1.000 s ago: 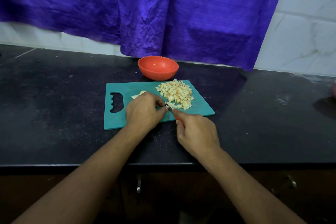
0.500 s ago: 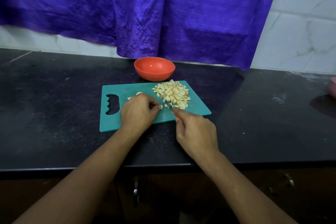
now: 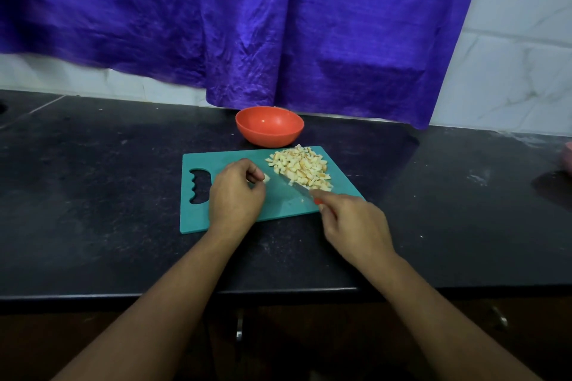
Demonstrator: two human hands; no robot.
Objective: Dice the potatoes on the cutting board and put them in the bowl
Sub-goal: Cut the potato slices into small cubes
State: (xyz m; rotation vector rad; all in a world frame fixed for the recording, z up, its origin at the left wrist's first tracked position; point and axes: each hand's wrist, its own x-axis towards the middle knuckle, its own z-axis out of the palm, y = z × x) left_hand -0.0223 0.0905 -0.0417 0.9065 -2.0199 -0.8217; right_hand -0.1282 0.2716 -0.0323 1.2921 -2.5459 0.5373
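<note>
A speckled black stone countertop [image 3: 93,195] carries a teal cutting board [image 3: 284,207] towards its front edge, an orange bowl [image 3: 269,127] standing just behind it, by the wall.

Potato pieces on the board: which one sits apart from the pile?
The lone piece, held at the fingertips of the left hand, left of the knife blade. All the others are heaped in the diced pile right of the blade.
</note>
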